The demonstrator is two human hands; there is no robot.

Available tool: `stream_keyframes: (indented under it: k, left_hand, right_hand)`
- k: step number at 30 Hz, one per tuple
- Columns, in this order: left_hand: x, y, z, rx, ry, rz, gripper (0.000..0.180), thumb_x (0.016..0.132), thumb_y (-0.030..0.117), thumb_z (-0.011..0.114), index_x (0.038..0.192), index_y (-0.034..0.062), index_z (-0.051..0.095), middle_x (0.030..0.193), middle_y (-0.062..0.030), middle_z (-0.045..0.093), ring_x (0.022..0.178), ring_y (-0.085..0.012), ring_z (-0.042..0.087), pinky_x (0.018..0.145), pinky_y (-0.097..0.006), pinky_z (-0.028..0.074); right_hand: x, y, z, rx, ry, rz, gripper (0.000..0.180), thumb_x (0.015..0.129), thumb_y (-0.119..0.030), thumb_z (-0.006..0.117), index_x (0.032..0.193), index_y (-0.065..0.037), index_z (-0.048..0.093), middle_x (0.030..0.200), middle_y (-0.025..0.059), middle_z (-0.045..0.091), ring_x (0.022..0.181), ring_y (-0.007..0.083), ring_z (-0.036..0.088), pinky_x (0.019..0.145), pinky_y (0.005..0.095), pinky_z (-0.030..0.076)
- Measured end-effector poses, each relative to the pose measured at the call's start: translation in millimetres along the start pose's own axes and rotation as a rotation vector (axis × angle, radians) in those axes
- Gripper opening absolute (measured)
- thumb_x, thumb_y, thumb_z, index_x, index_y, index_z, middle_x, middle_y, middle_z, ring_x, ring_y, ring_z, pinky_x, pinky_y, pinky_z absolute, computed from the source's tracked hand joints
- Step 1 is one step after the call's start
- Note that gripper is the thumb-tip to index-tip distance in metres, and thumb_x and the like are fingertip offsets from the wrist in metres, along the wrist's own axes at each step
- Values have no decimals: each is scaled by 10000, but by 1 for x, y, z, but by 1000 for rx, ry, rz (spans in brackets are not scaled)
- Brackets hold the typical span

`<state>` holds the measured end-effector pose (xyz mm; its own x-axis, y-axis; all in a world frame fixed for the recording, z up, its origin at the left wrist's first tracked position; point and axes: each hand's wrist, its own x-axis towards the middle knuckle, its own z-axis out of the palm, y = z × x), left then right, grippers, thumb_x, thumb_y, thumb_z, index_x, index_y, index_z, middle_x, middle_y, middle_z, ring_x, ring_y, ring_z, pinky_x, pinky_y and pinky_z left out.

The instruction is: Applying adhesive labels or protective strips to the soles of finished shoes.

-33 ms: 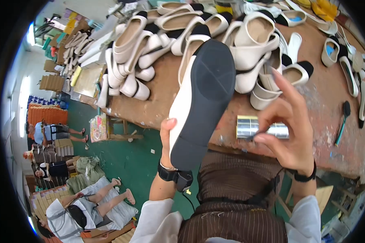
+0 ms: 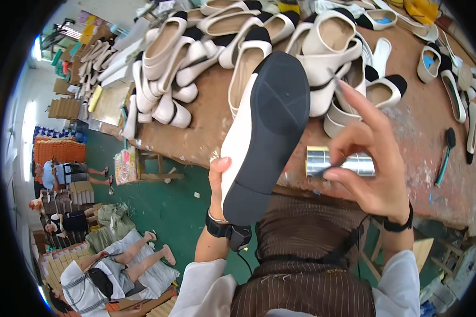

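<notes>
Three people (image 2: 76, 277) show between eight and nine o'clock, beyond a green floor (image 2: 188, 214). At eleven, on one scuffed brown table (image 2: 211, 124), sit piled shoes (image 2: 164, 50), smooth and white with black toe caps, too tangled to count. At the centre, the left hand (image 2: 215, 193) is clamped on the heel end of one held shoe (image 2: 277, 116), toe toward twelve; its black sole, rounded, with faint crossed lines at the forefoot, faces the camera, nearly as in the earlier frame. Toward the held shoe's four o'clock lies one shiny silvery cylinder (image 2: 317, 157). Over it is the right hand (image 2: 381, 169), index finger raised toward eleven, thumb and another finger curled close together; something small and dark blurs at the thumb tip, and I cannot tell whether they grip it. Since the earlier frame, this index fingertip has shifted toward ten. At two o'clock lie at least three loose shoes (image 2: 454, 95); at three, one brush (image 2: 445, 157), teal-handled with a dark head.
</notes>
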<state>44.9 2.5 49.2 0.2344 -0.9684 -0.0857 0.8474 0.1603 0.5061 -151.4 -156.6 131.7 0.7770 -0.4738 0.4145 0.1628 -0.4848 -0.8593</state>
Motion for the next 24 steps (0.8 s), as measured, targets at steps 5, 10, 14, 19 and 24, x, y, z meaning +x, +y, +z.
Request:
stream_keyframes:
  k: [5, 10, 14, 19, 24]
  left_hand:
    - [-12, -13, 1, -28, 118, -69, 830, 763, 314, 599, 1440, -60, 300, 1298, -240, 538, 1109, -316, 616, 938, -372, 529]
    - [-16, -20, 11, 95, 177, -66, 879, 725, 315, 657, 1421, -93, 308, 1282, -273, 536, 1104, -343, 618, 930, -398, 537]
    - [-24, -15, 11, 100, 126, -125, 837, 690, 276, 707, 1337, -155, 397, 1177, -318, 584, 983, -415, 661, 867, -486, 560]
    - [-32, -19, -8, 120, 137, -353, 1024, 593, 238, 687, 1464, -49, 232, 1391, -329, 389, 1158, -497, 526, 885, -686, 489]
    - [-42, -20, -41, 60, 230, -347, 1042, 575, 204, 666, 1494, 3, 217, 1375, -321, 419, 1153, -509, 524, 899, -681, 479]
  right_hand:
    - [13, 5, 5, -25, -209, -48, 883, 683, 51, 751, 1466, 0, 345, 803, 46, 582, 700, 142, 547, 631, 251, 476]
    - [12, 11, 19, -143, -222, -74, 866, 659, 119, 718, 1449, -20, 394, 854, 68, 572, 684, 175, 542, 612, 294, 499]
    - [7, 13, 27, -179, -110, -66, 945, 619, 33, 807, 1460, -54, 384, 900, 71, 537, 681, 170, 537, 596, 294, 481]
    - [1, 21, 11, -355, 41, 258, 1344, 369, -318, 966, 1501, -67, 286, 1124, 71, 501, 862, 184, 574, 725, 310, 487]
    - [-15, 30, 39, -395, 63, 116, 1458, 386, -487, 943, 1495, 25, 147, 1522, 230, 238, 1420, 391, 233, 1160, 471, 204]
